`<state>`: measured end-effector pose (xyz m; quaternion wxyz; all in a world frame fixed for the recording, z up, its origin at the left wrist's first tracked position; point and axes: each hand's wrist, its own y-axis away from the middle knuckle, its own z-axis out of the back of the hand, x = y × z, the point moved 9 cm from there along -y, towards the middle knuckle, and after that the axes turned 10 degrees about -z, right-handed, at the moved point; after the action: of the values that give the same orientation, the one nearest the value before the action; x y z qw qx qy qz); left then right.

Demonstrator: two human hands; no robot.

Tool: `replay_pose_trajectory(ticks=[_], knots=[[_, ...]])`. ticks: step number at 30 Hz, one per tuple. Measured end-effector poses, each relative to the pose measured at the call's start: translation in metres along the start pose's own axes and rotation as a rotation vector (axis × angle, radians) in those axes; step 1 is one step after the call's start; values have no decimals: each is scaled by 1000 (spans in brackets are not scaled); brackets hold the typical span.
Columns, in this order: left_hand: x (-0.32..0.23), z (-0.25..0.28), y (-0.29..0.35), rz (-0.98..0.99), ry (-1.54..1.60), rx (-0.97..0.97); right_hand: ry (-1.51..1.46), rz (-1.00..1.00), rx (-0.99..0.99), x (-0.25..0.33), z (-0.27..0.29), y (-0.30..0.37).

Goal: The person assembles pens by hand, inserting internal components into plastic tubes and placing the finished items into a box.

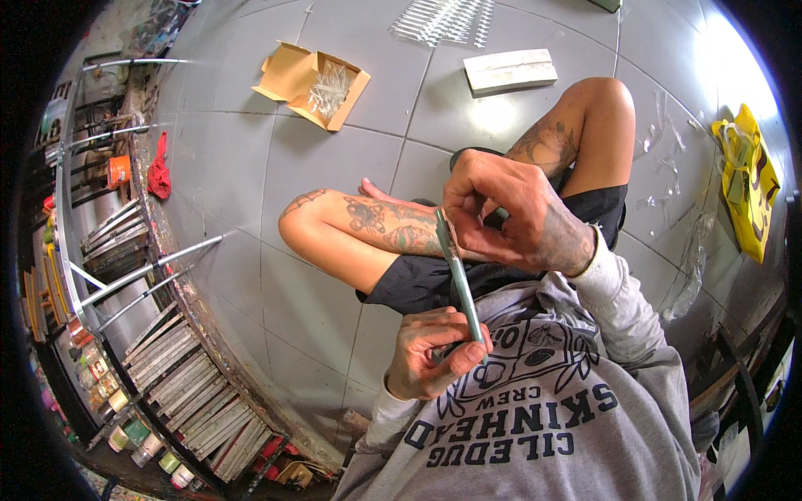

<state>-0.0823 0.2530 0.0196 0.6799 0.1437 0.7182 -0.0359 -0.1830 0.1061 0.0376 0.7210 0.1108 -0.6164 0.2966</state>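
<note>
Beyond your left hand, which is gripping the green pen low, your right hand is pinching near its top, steady support probably helping.

Grey tiled floor, with pale joint lines, on which I sit cross-legged. Ahead of me and to the left lies an open brown cardboard box, flap folded back, containing clear plastic pieces. Ahead and slightly right lies a white oblong block; farther out, near the upper edge, a fanned group of translucent strips. To my right, clear plastic scraps are scattered beside my knee, with a crumpled transparent wrapper and a yellow plastic bag beyond.
</note>
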Motion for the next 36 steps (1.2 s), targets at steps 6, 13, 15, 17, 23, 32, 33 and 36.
replay_pose_trajectory(ticks=[6,13,15,17,23,32,33,36], knots=[[-2,1,0,6,-8,-3,14,-2,3,-1,-1,-3],[-2,2,1,7,-23,7,30,-1,-1,-4,-2,-7],[-2,3,2,8,-23,5,36,21,-7,-4,-2,-8],[-1,3,3,10,-25,5,34,25,-10,-5,-2,-8],[-4,2,1,-20,-33,25,36,9,-13,-7,-2,-11],[-3,2,3,-36,-2,7,44,11,-52,-10,-1,-12],[-3,2,3,-32,2,7,47,14,-55,-9,-1,-12],[-2,2,4,-30,6,7,49,29,-60,-10,-2,-13]])
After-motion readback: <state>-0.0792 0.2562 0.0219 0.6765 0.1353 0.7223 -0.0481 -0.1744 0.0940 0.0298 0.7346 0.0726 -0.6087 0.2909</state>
